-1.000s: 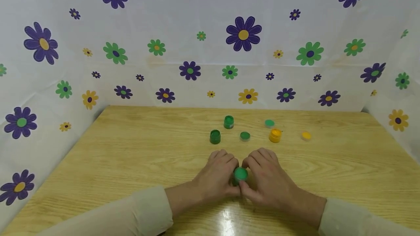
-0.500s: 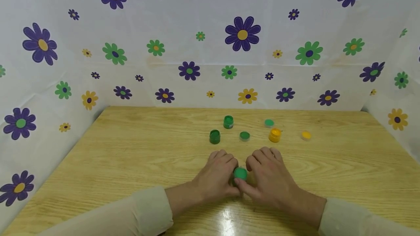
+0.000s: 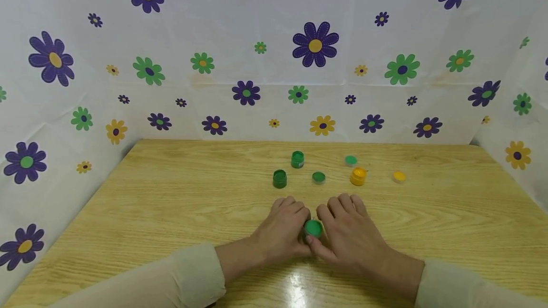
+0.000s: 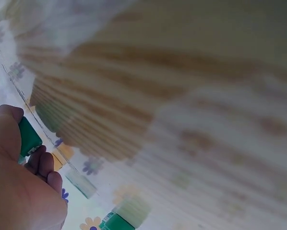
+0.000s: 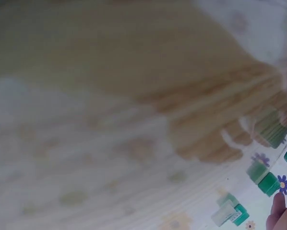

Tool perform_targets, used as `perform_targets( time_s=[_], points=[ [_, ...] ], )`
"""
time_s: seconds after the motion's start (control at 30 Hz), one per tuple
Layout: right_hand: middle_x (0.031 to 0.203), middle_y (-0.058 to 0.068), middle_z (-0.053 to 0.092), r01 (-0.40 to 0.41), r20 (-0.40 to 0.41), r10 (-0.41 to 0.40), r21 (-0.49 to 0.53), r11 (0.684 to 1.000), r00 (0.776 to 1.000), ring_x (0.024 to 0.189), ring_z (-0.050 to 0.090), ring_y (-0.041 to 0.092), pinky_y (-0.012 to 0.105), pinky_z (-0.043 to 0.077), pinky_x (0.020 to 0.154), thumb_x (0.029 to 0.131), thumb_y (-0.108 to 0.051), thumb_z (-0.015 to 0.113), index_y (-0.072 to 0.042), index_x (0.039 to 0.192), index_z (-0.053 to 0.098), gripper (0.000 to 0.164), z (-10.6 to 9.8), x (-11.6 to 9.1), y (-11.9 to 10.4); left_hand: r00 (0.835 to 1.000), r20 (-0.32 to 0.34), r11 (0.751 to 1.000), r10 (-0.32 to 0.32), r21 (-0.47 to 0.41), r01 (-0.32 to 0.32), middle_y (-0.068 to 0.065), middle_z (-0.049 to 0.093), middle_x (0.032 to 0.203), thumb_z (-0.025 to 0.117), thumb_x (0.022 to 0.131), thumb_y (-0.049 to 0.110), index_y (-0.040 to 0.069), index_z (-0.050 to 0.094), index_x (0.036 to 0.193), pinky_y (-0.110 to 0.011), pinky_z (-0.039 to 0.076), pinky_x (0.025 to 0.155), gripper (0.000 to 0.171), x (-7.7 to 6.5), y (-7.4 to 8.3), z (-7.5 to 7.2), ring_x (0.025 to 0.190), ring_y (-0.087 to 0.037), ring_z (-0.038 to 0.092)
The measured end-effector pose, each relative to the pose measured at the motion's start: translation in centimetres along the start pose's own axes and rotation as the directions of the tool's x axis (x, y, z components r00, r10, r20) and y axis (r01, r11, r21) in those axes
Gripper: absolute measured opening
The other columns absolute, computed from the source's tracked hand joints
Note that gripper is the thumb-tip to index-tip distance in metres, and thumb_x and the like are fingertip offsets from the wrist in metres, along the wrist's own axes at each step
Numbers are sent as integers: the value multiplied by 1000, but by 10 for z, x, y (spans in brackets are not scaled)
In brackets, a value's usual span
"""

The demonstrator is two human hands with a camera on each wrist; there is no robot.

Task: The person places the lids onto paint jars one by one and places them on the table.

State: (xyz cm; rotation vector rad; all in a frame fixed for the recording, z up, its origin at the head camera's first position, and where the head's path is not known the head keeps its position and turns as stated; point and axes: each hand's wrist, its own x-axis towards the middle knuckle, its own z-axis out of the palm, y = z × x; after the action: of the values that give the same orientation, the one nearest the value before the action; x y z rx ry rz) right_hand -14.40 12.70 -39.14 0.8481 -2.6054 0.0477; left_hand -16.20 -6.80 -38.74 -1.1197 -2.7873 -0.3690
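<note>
The left hand (image 3: 280,229) grips a green jar (image 4: 29,138) between thumb and fingers. The right hand (image 3: 355,232) holds the jar's lid (image 3: 313,228), thumb on its near edge, so the jar sits between the 2 hands. Beyond the left hand stand 2 open green pots (image 3: 280,179); beyond the right are 1 yellow pot (image 3: 357,178) and 2 loose caps (image 3: 351,160) on the table (image 3: 192,194).

Your head camera looks forward and down from above and behind your fingers (image 3: 335,206). Your wrist cameras face forward, low, tilted and close behind them; head and left wrist views share the jar (image 4: 30,136) between them.
</note>
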Motion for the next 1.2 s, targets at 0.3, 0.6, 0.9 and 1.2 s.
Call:
perform_targets(
  time_s=[0.3,0.6,0.9,1.2],
  points=[
    [81,-6,41,-3,-16,3,41,999,1000,81,38,17,35,26,80,91,-50,49,-19,91,51,31,1,-1,-1,1000,-3,1000,4,-18,-4,12,51,81,77,81,48,19,58,85,-28,37,87,35,0,1,0,82,-7,40],
    [81,-10,41,-14,9,13,136,991,1000,81,36,13,32,27,79,88,-46,57,-20,92,52,27,0,0,0,1000,6,999,8,-43,-8,12,51,82,78,80,50,19,58,84,-29,37,89,37,2,1,-1,83,-7,41],
    [78,-12,44,-344,271,242,442,828,932,81,37,11,47,30,96,89,-39,63,-23,94,52,21,-9,6,-18,1000,22,999,4,-45,-3,8,57,87,81,79,43,15,61,89,-32,39,91,35,1,-3,0,87,-9,45],
    [84,-7,46,-305,251,232,307,901,940,88,41,16,45,32,95,93,-52,58,-20,101,55,33,-7,9,-19,1000,-8,1000,-5,-24,4,9,53,83,81,78,43,15,62,91,-31,39,87,36,0,-5,0,81,-8,41]
  ],
)
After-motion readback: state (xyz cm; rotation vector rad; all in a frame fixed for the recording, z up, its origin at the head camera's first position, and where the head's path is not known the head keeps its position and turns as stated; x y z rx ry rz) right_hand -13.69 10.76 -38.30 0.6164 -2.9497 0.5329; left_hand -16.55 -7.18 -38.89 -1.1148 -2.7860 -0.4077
